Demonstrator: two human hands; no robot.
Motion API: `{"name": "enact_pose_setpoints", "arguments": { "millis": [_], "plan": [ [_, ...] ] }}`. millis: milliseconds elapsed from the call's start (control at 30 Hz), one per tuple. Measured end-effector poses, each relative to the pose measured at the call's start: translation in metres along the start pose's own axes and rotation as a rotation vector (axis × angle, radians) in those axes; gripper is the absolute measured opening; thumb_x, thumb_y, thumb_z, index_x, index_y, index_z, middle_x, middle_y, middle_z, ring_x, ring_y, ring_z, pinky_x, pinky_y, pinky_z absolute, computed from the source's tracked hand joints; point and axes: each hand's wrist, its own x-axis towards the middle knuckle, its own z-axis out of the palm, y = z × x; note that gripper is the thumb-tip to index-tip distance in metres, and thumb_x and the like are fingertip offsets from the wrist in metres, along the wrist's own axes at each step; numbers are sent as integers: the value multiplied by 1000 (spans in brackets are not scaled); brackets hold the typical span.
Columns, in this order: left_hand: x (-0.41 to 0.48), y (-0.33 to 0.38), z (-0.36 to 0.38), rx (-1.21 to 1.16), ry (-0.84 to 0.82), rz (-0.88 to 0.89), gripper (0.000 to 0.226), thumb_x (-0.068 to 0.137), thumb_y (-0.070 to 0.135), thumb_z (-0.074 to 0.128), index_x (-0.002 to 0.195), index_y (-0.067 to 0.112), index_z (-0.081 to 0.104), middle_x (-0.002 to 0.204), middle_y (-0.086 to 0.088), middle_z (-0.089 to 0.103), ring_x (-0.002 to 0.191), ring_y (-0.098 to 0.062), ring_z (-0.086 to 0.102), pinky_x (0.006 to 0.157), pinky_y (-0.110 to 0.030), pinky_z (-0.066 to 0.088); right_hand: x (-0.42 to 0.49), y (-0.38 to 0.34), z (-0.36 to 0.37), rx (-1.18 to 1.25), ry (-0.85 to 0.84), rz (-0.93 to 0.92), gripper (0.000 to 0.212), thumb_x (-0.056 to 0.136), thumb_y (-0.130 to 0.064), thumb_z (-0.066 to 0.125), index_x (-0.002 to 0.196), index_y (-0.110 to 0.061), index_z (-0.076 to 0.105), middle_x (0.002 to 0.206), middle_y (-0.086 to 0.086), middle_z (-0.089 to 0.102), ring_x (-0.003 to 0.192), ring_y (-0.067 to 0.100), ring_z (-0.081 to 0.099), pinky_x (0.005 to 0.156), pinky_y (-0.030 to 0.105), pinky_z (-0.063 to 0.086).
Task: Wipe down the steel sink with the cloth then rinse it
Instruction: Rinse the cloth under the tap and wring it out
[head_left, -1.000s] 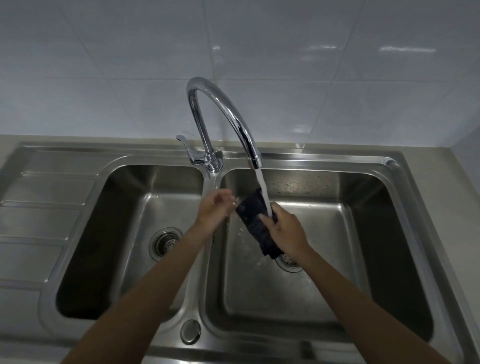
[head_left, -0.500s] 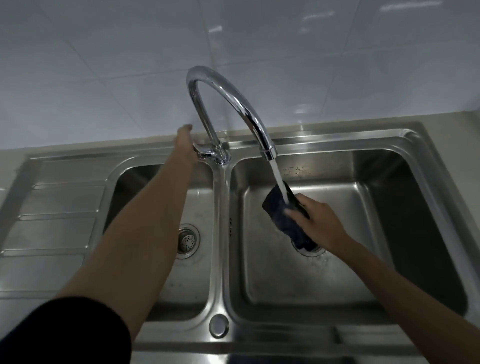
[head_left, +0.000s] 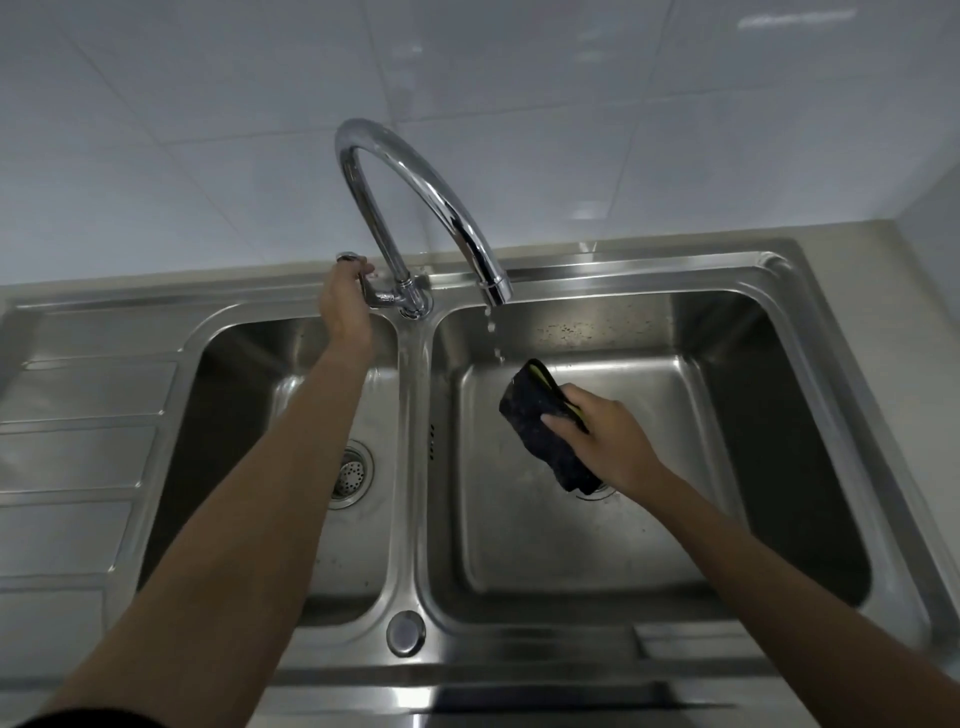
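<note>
A steel double sink (head_left: 413, 519) fills the view, with a chrome gooseneck tap (head_left: 426, 192) at the back of the divider. My right hand (head_left: 608, 441) grips a dark cloth (head_left: 535, 421) with a yellow edge, held over the right bowl's drain, just below the spout. Only a few drops fall from the spout (head_left: 496, 293). My left hand (head_left: 345, 306) is closed around the tap lever (head_left: 358, 270) at the tap's base.
The left bowl has a strainer drain (head_left: 353, 475), partly hidden by my left forearm. A ribbed draining board (head_left: 78, 452) lies at the far left. A round plug hole cover (head_left: 405, 631) sits on the front rim. White tiles back the sink.
My left hand left the cloth, reached the tap lever and closed on it. The steady stream has shrunk to drips. My right hand keeps the cloth under the spout.
</note>
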Motion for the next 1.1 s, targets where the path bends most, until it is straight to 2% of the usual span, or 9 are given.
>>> {"name": "enact_pose_setpoints", "arguments": {
  "millis": [167,233,300,467,667,767,900,1000,1100],
  "plan": [
    [-21,-21,-13,183,154,184,29,88,27,50,114,17,60,113,3,61,104,-13,55,96,-30,43,-1,-1,-11,86,-6,-16,16,92,-28,55,100,-14,59,82,3,66,73,15,64,66,43,53],
    [-54,-43,-16,369,196,425,28,85,29,50,107,19,62,108,6,61,104,-16,55,94,-37,45,-1,-6,-21,136,-34,-41,15,92,-26,56,102,-16,60,84,1,67,76,12,64,66,40,55],
    [-94,-67,-15,460,-34,608,18,88,26,50,96,17,64,94,8,60,92,-13,54,82,-33,45,-3,-12,-30,153,-84,-86,8,92,-25,56,99,-21,59,83,-6,66,75,6,63,64,31,54],
    [-143,-76,0,191,-809,-81,57,97,51,26,92,10,65,90,-8,66,90,-16,62,87,-33,48,-8,-19,-38,-27,-208,-244,15,91,-34,50,98,-23,57,78,-7,65,68,6,61,59,28,50],
    [-145,-59,7,294,-994,-342,85,74,83,33,91,6,65,90,-15,67,89,-28,66,76,-35,52,-14,-14,-37,-578,50,-519,39,73,-16,68,109,-31,65,70,-5,64,57,16,59,44,25,45],
    [-148,-46,7,427,-1033,-391,64,90,55,49,107,-5,62,88,-23,70,73,-31,69,62,-32,57,-19,-9,-28,-739,154,-608,53,55,-8,80,105,-25,68,65,0,60,49,17,54,39,23,41],
    [-149,-39,4,350,-998,-440,20,93,14,54,100,-2,63,87,-19,69,72,-25,69,64,-28,59,-30,0,-28,-638,154,-649,57,64,-12,77,118,-20,63,78,2,64,61,16,58,47,23,44],
    [-147,-40,0,383,-949,-409,20,87,-1,56,105,-2,65,95,-15,66,84,-19,65,69,-23,56,-39,1,-37,-295,-68,-358,68,80,-26,67,141,-24,37,111,-4,60,79,4,54,67,10,42],
    [-149,-33,-1,451,-1006,-321,27,84,-9,57,105,5,66,98,-10,65,91,-17,63,79,-23,56,-36,2,-46,-149,-211,-137,96,70,-44,75,146,-30,19,133,-16,44,94,1,49,82,19,44]
  ]
}}
